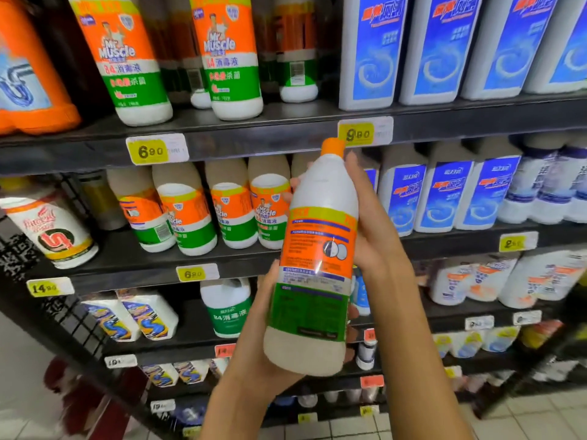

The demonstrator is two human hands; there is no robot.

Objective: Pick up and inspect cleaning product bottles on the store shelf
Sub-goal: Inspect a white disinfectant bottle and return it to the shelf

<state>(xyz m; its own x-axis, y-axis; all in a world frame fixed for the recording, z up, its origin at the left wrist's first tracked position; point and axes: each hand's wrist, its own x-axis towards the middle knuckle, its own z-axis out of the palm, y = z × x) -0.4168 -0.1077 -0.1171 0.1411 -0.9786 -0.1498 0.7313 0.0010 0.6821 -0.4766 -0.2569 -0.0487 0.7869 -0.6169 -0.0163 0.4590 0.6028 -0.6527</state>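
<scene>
I hold a white disinfectant bottle [314, 268] with an orange cap and an orange-and-green label upright in front of the shelves, its back label turned to me. My left hand [257, 341] cups its base from the left and below. My right hand [370, 223] wraps its upper body from the right, fingers behind the neck. Matching bottles [203, 217] stand in a row on the middle shelf just behind it.
Black shelves [286, 131] carry yellow price tags [149, 150]. Larger matching bottles [127, 58] and blue-labelled white bottles [378, 49] stand on the top shelf. More blue-labelled bottles [438, 195] are to the right; an orange jug [28, 77] is at the top left. Tiled floor lies below.
</scene>
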